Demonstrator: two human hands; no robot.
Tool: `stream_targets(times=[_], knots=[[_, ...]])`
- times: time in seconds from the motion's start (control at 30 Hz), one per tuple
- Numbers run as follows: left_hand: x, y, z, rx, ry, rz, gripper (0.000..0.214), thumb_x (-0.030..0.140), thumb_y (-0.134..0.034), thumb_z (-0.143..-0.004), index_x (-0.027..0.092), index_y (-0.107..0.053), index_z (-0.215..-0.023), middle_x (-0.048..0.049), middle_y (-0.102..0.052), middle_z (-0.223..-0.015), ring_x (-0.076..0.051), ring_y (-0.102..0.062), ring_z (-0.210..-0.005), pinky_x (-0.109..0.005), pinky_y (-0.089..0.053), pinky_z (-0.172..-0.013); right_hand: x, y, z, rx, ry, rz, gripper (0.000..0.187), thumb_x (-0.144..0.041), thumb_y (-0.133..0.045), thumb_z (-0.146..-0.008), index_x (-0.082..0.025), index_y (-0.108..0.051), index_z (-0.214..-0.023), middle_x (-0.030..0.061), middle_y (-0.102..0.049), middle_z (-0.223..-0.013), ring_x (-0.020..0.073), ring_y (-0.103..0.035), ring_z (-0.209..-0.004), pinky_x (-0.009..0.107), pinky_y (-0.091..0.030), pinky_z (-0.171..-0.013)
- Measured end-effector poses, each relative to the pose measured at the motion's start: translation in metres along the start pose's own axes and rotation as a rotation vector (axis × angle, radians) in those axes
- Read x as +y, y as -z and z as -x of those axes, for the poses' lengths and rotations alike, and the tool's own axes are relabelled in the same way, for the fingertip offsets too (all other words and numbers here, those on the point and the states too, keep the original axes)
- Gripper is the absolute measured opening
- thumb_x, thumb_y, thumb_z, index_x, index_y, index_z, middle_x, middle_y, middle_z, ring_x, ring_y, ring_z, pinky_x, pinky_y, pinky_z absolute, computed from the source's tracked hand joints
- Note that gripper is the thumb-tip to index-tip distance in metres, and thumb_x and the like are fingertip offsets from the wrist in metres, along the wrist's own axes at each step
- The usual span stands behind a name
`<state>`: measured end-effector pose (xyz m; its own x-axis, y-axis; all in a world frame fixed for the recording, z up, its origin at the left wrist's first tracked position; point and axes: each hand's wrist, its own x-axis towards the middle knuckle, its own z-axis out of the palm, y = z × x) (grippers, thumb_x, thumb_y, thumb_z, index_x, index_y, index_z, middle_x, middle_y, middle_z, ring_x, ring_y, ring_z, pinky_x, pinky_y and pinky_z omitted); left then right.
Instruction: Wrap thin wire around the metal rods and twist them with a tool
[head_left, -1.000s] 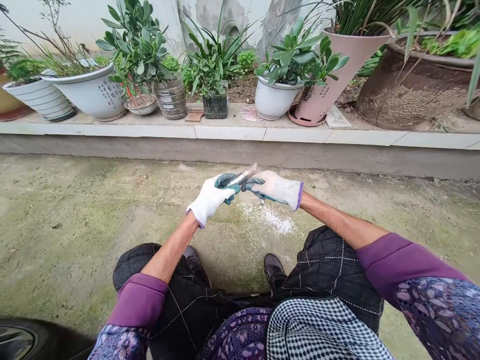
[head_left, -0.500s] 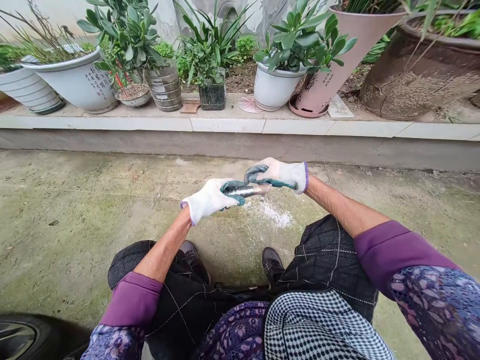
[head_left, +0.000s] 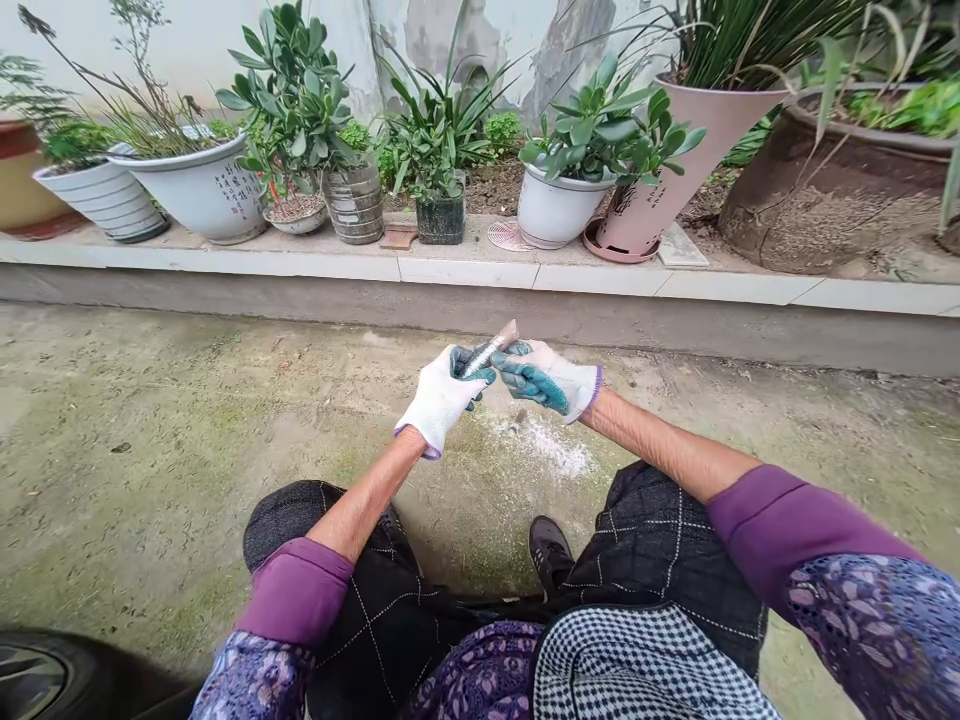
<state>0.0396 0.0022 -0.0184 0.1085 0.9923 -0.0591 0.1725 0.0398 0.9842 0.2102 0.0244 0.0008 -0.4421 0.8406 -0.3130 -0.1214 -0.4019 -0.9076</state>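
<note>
My left hand (head_left: 446, 392), in a white glove with a green coated palm, is closed around a short silvery rod (head_left: 486, 352) with a dull brownish end. The rod tilts up and away to the right, and its exact kind is not clear. My right hand (head_left: 547, 378), gloved alike, meets it from the other side, its bent fingers against the rod's middle. Part of the rod is hidden by the gloves. Below the hands, white flakes or powder (head_left: 559, 448) lie scattered on the concrete ground, with a small greyish piece (head_left: 517, 422) at their edge.
A tiled ledge (head_left: 465, 270) runs across ahead, bearing several potted plants, among them a white pot (head_left: 559, 210) and a tall pink pot (head_left: 660, 160). My knees and shoes flank the flakes. A black tyre (head_left: 82, 665) stands at the lower left.
The rod has swung from nearly level to tilted upward. My left hand has turned with it, and my right hand has turned its palm side more into view, against the rod. The view has tipped up slightly.
</note>
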Motion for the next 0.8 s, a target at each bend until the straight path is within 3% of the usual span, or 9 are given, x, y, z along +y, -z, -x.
stream_targets(times=[0.07, 0.13, 0.23, 0.3, 0.37, 0.5, 0.6, 0.7, 0.8], knots=[[0.004, 0.001, 0.003, -0.123, 0.067, 0.144, 0.035, 0.033, -0.074, -0.07, 0.019, -0.054, -0.095, 0.001, -0.063, -0.076, -0.01, -0.06, -0.053, -0.021, -0.046, -0.045, -0.003, 0.0, 0.001, 0.017, 0.032, 0.015, 0.034, -0.035, -0.08, -0.069, -0.021, -0.049, -0.075, -0.0111, -0.042, -0.043, 0.0042, -0.031, -0.032, 0.017, -0.021, -0.03], [0.009, 0.006, 0.009, -0.336, 0.152, 0.292, 0.04, 0.044, -0.07, -0.074, 0.019, -0.056, -0.101, 0.0001, -0.062, -0.074, -0.011, -0.057, -0.048, -0.022, -0.044, -0.041, -0.008, 0.002, 0.004, -0.017, 0.079, 0.047, 0.038, -0.037, -0.082, -0.067, -0.02, -0.051, -0.079, -0.0104, -0.046, -0.047, 0.0031, -0.032, -0.034, 0.016, -0.022, -0.032], [0.015, 0.015, 0.016, -0.547, 0.223, 0.389, 0.047, 0.058, -0.059, -0.081, 0.018, -0.06, -0.106, 0.0043, -0.051, -0.061, -0.006, -0.038, -0.037, -0.021, -0.032, -0.035, -0.013, 0.005, 0.012, -0.034, 0.097, 0.147, 0.036, -0.042, -0.078, -0.071, -0.02, -0.05, -0.078, -0.0099, -0.043, -0.048, 0.0034, -0.03, -0.036, 0.017, -0.022, -0.033], [0.018, 0.019, 0.016, -0.5, 0.233, 0.332, 0.044, 0.054, -0.059, -0.082, 0.018, -0.06, -0.106, 0.0074, -0.042, -0.056, -0.005, -0.029, -0.035, -0.021, -0.027, -0.035, -0.015, 0.006, 0.016, 0.02, 0.074, 0.267, 0.027, -0.039, -0.071, -0.076, -0.02, -0.051, -0.078, -0.0089, -0.043, -0.048, 0.0047, -0.03, -0.036, 0.018, -0.021, -0.033], [0.017, 0.021, 0.013, -0.353, 0.215, 0.156, 0.036, 0.049, -0.059, -0.084, 0.019, -0.06, -0.105, 0.0069, -0.042, -0.056, -0.006, -0.03, -0.037, -0.021, -0.028, -0.037, -0.014, 0.007, 0.019, 0.096, 0.08, 0.421, 0.015, -0.033, -0.064, -0.079, -0.019, -0.058, -0.082, -0.0074, -0.044, -0.05, 0.0057, -0.031, -0.038, 0.019, -0.021, -0.034], [0.012, 0.02, 0.002, -0.098, -0.014, -0.619, 0.03, 0.042, -0.064, -0.085, 0.023, -0.06, -0.108, -0.0023, -0.063, -0.075, -0.014, -0.055, -0.058, -0.025, -0.042, -0.057, -0.011, 0.012, 0.021, 0.139, 0.183, 0.773, 0.017, -0.023, -0.054, -0.079, -0.015, -0.068, -0.085, -0.0041, -0.051, -0.056, 0.0069, -0.04, -0.046, 0.02, -0.032, -0.044], [0.009, 0.017, 0.0, -0.137, -0.141, -1.063, 0.026, 0.03, -0.062, -0.087, 0.021, -0.062, -0.111, -0.0101, -0.07, -0.089, -0.024, -0.066, -0.078, -0.033, -0.046, -0.072, -0.011, 0.017, 0.022, 0.113, 0.178, 0.992, 0.022, -0.023, -0.052, -0.077, -0.015, -0.071, -0.085, -0.0026, -0.056, -0.061, 0.0076, -0.042, -0.048, 0.022, -0.033, -0.047], [0.01, 0.015, 0.006, -0.31, -0.122, -0.908, 0.023, 0.022, -0.068, -0.08, 0.019, -0.067, -0.102, -0.0088, -0.07, -0.08, -0.023, -0.065, -0.074, -0.032, -0.047, -0.072, -0.016, 0.026, 0.022, 0.085, 0.203, 1.115, 0.021, -0.022, -0.054, -0.075, -0.016, -0.073, -0.081, -0.0008, -0.062, -0.066, 0.0092, -0.048, -0.055, 0.023, -0.036, -0.053], [0.014, 0.02, 0.015, -0.434, -0.078, -0.654, 0.03, 0.027, -0.078, -0.069, 0.019, -0.07, -0.097, -0.0024, -0.067, -0.07, -0.015, -0.058, -0.06, -0.026, -0.046, -0.06, -0.023, 0.037, 0.018, 0.002, 0.212, 1.014, 0.02, -0.022, -0.056, -0.072, -0.015, -0.073, -0.081, 0.002, -0.068, -0.077, 0.0107, -0.054, -0.064, 0.021, -0.039, -0.055]])
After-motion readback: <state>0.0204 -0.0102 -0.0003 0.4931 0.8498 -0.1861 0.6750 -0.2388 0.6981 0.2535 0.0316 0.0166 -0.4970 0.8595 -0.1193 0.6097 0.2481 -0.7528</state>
